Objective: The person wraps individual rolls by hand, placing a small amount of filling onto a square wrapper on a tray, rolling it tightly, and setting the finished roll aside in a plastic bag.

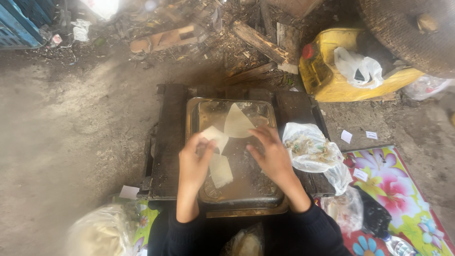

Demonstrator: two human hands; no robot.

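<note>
Wrappers, thin and pale, lie in the metal tray (194, 118) before me: my left hand (194, 163) pinches one wrapper (214, 135), another strip (221, 170) lies just below. My right hand (270, 154) rests spread, fingertips on a larger sheet (237, 122). Right of the tray, a clear plastic bag (310, 149) holds filling. Farther off stands a yellow jerrycan (327, 78) beside wood scraps (258, 41).

Left hand (194, 163) pinches wrapper (215, 137) over tray (192, 114).

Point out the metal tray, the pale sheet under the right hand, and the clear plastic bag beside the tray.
metal tray (194, 114): head view, left rim.
pale sheet (237, 122): head view, middle of the sheet.
clear plastic bag (310, 149): head view, bulging middle.
</note>
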